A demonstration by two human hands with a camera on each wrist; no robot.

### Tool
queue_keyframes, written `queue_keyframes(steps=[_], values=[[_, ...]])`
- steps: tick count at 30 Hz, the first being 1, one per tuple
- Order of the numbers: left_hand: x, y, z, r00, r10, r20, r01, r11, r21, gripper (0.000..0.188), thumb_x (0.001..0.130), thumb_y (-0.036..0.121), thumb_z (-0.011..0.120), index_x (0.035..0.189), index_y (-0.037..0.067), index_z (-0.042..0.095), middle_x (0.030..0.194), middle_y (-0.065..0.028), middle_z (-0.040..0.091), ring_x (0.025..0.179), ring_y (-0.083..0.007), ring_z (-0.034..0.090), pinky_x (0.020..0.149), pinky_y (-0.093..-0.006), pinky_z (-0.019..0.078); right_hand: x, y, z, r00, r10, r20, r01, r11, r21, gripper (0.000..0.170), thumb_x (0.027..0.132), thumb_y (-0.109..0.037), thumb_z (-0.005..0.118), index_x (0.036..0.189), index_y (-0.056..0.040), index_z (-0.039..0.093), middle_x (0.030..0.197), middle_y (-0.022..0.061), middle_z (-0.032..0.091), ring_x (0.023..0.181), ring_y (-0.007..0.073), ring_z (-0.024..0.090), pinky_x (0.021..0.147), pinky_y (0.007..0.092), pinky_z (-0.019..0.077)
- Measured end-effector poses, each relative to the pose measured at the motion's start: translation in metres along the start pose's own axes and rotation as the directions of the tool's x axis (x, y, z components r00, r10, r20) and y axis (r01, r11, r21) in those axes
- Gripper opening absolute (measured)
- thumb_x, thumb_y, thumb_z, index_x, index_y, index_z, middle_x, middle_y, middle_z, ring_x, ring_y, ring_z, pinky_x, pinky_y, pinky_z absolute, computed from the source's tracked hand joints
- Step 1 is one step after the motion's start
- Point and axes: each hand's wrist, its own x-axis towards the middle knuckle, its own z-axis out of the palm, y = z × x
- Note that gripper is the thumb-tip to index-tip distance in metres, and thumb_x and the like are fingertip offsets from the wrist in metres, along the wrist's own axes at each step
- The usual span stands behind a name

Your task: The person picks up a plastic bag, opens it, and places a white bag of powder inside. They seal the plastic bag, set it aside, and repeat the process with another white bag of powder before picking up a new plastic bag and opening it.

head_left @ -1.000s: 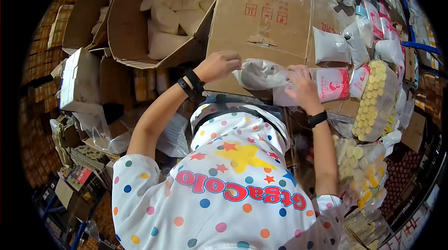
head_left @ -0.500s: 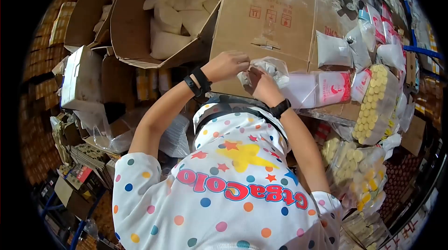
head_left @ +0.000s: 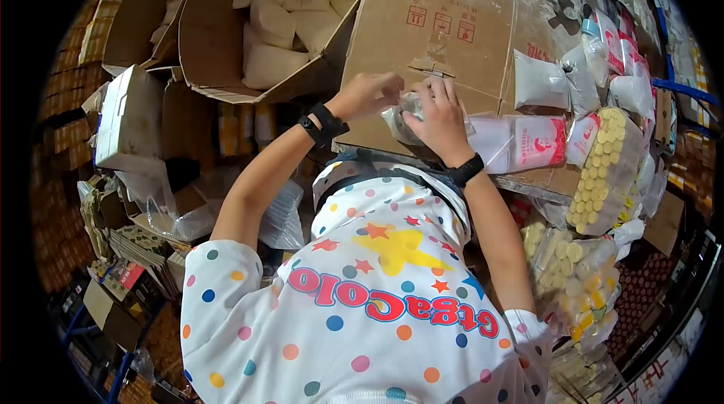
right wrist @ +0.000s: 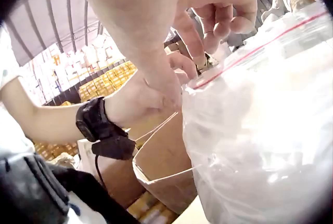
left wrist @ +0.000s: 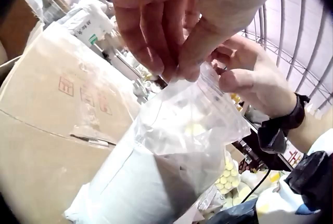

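Note:
A clear zip-lock bag [left wrist: 179,115] with white contents lies on the cardboard box, its top edge raised between both hands in the left wrist view. At that edge, my left hand [left wrist: 182,16] pinches the plastic between thumb and fingertips. My right hand [head_left: 441,123] is close beside it, thumb and fingers on the bag's top edge. The right wrist view shows the red zip strip [right wrist: 260,50] running from the right thumb along the mouth. From the head view, the right hand covers much of the bag [head_left: 396,125].
The brown cardboard box [head_left: 407,50] carries a white packet with pink print [head_left: 539,142] and white pouches [head_left: 539,80]. A bag of pale yellow sticks [head_left: 596,170] sits at the right. An open carton [head_left: 204,35] of cream-coloured bags and a white foam box [head_left: 124,121] stand left.
The right hand went left from the bag's far end to beside the left hand, then shifted slightly back right, fingers raised. The left hand moved a little to the right.

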Motion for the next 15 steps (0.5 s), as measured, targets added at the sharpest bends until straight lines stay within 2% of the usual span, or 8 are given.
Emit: queue_keyframes(steps=[2,5,8,11,15], values=[[-0.001,0.0,-0.001,0.999,0.032,-0.004,-0.032,0.999,0.011,0.01,0.084,0.013,0.067,0.092,0.007,0.064,0.086,-0.0096,0.065,0.082,-0.0313,0.064,0.071,-0.0382,0.052,0.0,0.008,0.013,0.999,-0.054,-0.002,0.054,0.998,-0.041,0.033,0.068,-0.016,0.076,0.098,-0.0075,0.063,0.1,0.0056,0.055,0.104,0.025,0.05,0.087,0.04,0.0451],[-0.004,-0.008,-0.006,0.967,0.247,0.063,-0.254,0.918,0.306,0.012,0.083,0.01,0.07,0.091,0.003,0.064,0.085,-0.0071,0.065,0.078,-0.0269,0.064,0.07,-0.0353,0.0533,-0.003,0.01,0.025,0.997,-0.066,0.031,0.068,0.995,-0.075,0.026,0.069,-0.015,0.074,0.093,-0.0089,0.066,0.099,0.0041,0.055,0.102,0.0243,0.051,0.085,0.0393,0.0447],[-0.008,-0.014,-0.009,0.933,0.351,0.072,-0.351,0.853,0.385,0.012,0.084,0.014,0.07,0.089,0.005,0.064,0.083,-0.006,0.063,0.077,-0.0262,0.063,0.07,-0.036,0.0532,-0.003,0.007,0.027,0.995,-0.094,-0.014,0.093,0.992,-0.085,0.02,0.069,-0.014,0.072,0.088,-0.0105,0.068,0.097,0.0025,0.056,0.1,0.0232,0.051,0.083,0.0381,0.0438],[-0.01,-0.012,-0.009,0.927,0.366,0.082,-0.362,0.819,0.446,0.011,0.084,0.015,0.07,0.086,0.006,0.063,0.083,-0.0058,0.063,0.076,-0.0254,0.063,0.07,-0.0359,0.0533,-0.003,0.005,0.027,0.992,-0.118,-0.044,0.115,0.991,-0.065,0.017,0.07,-0.013,0.072,0.086,-0.0108,0.068,0.093,0.0021,0.057,0.098,0.0227,0.052,0.083,0.0372,0.0424],[-0.01,-0.018,-0.004,0.933,0.352,0.077,-0.35,0.836,0.422,0.012,0.083,0.018,0.066,0.085,0.007,0.062,0.079,-0.008,0.06,0.077,-0.0286,0.062,0.069,-0.0382,0.0517,-0.003,0.005,0.036,0.987,-0.138,-0.078,0.133,0.989,-0.065,0.013,0.07,-0.012,0.072,0.082,-0.0105,0.068,0.091,0.0013,0.059,0.097,0.0216,0.053,0.081,0.0376,0.0406]])
